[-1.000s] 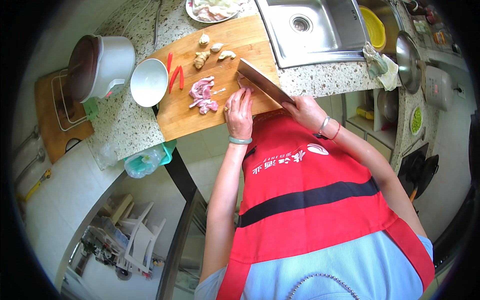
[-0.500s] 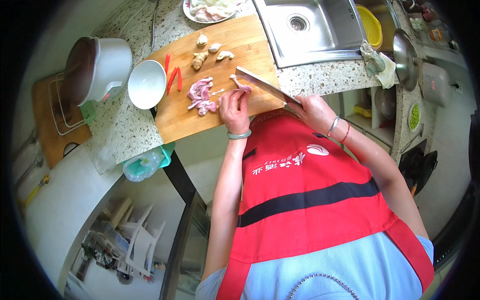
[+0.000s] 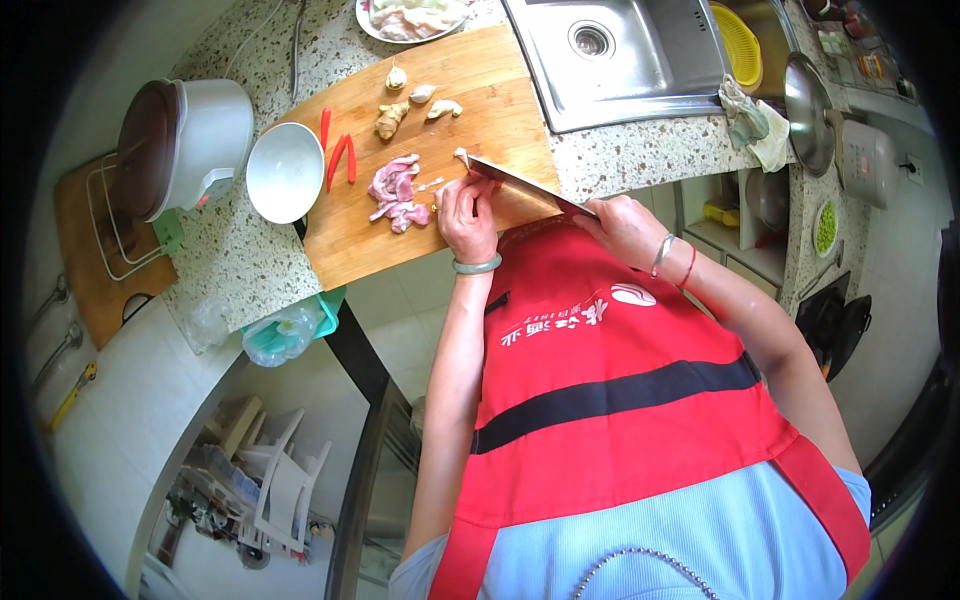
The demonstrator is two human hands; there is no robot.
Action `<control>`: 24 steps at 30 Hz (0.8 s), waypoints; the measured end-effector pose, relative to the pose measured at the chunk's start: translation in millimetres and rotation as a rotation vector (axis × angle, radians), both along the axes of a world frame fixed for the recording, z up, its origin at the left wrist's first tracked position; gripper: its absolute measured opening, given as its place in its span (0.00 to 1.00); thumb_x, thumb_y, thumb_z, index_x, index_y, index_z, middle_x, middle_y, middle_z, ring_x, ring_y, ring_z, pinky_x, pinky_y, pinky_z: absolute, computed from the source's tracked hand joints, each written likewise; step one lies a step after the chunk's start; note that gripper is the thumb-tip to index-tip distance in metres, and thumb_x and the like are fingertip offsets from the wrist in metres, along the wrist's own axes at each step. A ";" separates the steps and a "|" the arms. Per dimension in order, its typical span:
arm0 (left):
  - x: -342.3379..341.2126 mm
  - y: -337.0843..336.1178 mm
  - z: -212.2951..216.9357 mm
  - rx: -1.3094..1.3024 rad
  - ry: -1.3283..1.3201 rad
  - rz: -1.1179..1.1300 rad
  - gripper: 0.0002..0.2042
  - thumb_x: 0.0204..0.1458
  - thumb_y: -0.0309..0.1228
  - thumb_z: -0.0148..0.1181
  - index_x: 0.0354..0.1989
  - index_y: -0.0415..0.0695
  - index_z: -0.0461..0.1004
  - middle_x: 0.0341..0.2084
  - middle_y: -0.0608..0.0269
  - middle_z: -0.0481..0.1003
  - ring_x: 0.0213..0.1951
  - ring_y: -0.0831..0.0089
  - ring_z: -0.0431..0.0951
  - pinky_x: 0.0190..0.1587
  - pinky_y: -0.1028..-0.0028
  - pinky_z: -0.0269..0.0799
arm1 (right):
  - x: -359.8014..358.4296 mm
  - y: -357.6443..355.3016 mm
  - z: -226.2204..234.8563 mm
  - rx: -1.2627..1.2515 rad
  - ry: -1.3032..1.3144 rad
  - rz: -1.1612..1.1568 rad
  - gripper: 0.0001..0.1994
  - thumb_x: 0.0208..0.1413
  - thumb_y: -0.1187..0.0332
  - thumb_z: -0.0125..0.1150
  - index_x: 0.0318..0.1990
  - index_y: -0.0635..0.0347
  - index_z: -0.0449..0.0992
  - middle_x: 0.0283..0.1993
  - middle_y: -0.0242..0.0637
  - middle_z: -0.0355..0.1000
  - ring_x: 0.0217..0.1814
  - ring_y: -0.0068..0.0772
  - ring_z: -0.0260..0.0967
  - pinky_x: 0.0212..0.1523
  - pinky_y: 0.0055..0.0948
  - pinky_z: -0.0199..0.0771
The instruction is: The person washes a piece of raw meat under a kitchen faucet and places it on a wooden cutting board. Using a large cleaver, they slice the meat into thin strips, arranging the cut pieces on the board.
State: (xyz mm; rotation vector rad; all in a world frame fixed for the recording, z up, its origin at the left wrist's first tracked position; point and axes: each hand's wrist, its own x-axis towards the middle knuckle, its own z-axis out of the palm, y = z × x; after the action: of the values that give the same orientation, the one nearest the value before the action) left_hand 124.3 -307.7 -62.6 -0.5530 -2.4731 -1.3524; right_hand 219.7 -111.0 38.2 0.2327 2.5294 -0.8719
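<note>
Left grip: your fingers are bending down onto the meat strip; I cannot tell if they are squeezing it.
Right grip: you are holding the big knife tight by its back end, at 3 o'clock from your left grip.
Meat strip: it is lying on the wooden board, at 12 o'clock from your left grip, with its pale end poking out past the blade.
Blade: it is pointing to 10 o'clock and hiding some of the strip; I cannot tell if it is cutting in.
Pink meat pile: it is lying at 10 o'clock from your left grip.
Red peppers: they are lying at 10 o'clock too, farther off, beside the white bowl.
Ginger: it is sitting at 11 o'clock, near the garlic.
Sink: it is shining between 1 and 2 o'clock, set in the bench.
</note>
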 end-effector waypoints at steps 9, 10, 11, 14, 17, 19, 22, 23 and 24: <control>-0.8 -4.1 -2.3 -0.001 -0.036 -0.037 0.06 0.42 0.20 0.67 0.26 0.43 0.76 0.28 0.61 0.75 0.35 0.61 0.74 0.41 0.66 0.70 | -23.5 -16.3 -16.5 -0.040 -0.038 -0.021 0.15 0.59 0.62 0.55 0.30 0.67 0.76 0.27 0.57 0.73 0.32 0.60 0.73 0.36 0.50 0.73; -1.3 -4.0 -3.3 -0.003 -0.038 -0.053 0.06 0.42 0.20 0.66 0.26 0.43 0.76 0.28 0.61 0.75 0.35 0.61 0.74 0.41 0.66 0.70 | -32.1 -21.3 -20.1 -0.030 -0.040 -0.022 0.15 0.59 0.62 0.55 0.30 0.67 0.77 0.28 0.57 0.73 0.32 0.60 0.73 0.36 0.49 0.73; -1.2 -4.4 -3.0 -0.015 -0.038 -0.055 0.06 0.42 0.20 0.66 0.26 0.43 0.75 0.29 0.61 0.75 0.35 0.61 0.74 0.41 0.66 0.70 | -42.6 -27.9 -22.7 -0.022 -0.039 -0.019 0.15 0.59 0.62 0.55 0.30 0.67 0.77 0.28 0.57 0.73 0.33 0.60 0.73 0.36 0.49 0.73; -1.2 -6.2 -3.3 -0.047 -0.031 -0.063 0.05 0.43 0.20 0.65 0.26 0.43 0.75 0.30 0.61 0.75 0.37 0.60 0.74 0.42 0.65 0.70 | -48.3 -29.1 -21.0 -0.009 -0.028 -0.005 0.15 0.59 0.62 0.55 0.30 0.67 0.77 0.28 0.58 0.74 0.33 0.59 0.74 0.37 0.49 0.74; -0.3 -5.3 -4.6 -0.067 -0.011 -0.054 0.06 0.43 0.20 0.64 0.28 0.43 0.75 0.32 0.60 0.75 0.38 0.59 0.74 0.43 0.64 0.70 | -26.8 -12.0 -16.3 0.008 -0.057 -0.008 0.15 0.58 0.62 0.56 0.29 0.67 0.77 0.28 0.58 0.73 0.34 0.59 0.73 0.38 0.49 0.73; 0.8 -5.5 -4.4 -0.080 0.005 -0.045 0.06 0.44 0.21 0.64 0.29 0.43 0.75 0.33 0.61 0.75 0.39 0.60 0.74 0.44 0.64 0.70 | -5.8 3.0 -9.7 0.008 -0.085 -0.001 0.15 0.58 0.62 0.56 0.29 0.67 0.76 0.28 0.57 0.73 0.34 0.59 0.73 0.38 0.49 0.73; 0.0 -5.1 0.2 -0.082 -0.007 -0.050 0.05 0.46 0.22 0.65 0.30 0.43 0.76 0.32 0.61 0.75 0.38 0.61 0.73 0.43 0.65 0.69 | 8.1 16.3 0.0 -0.007 -0.052 -0.010 0.15 0.58 0.61 0.58 0.29 0.66 0.76 0.27 0.56 0.73 0.32 0.59 0.72 0.36 0.48 0.72; -0.3 -5.2 2.9 -0.069 -0.030 -0.066 0.05 0.46 0.22 0.65 0.31 0.43 0.76 0.32 0.61 0.75 0.38 0.61 0.73 0.43 0.65 0.69 | 8.2 17.1 0.4 -0.025 -0.047 -0.034 0.15 0.58 0.61 0.58 0.29 0.66 0.76 0.26 0.56 0.72 0.32 0.58 0.72 0.35 0.48 0.72; -0.3 -6.1 5.8 -0.056 -0.052 -0.080 0.05 0.46 0.22 0.65 0.31 0.43 0.76 0.32 0.61 0.75 0.38 0.61 0.73 0.43 0.65 0.69 | 6.3 17.8 1.8 -0.044 -0.041 -0.056 0.15 0.58 0.60 0.58 0.29 0.66 0.75 0.26 0.56 0.72 0.31 0.58 0.72 0.35 0.47 0.72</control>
State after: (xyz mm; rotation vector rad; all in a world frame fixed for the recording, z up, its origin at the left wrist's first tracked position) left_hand 124.0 -313.9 -56.8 -0.6439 -2.5629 -1.3470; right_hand 226.1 -93.2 40.0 0.3055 2.4735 -0.9333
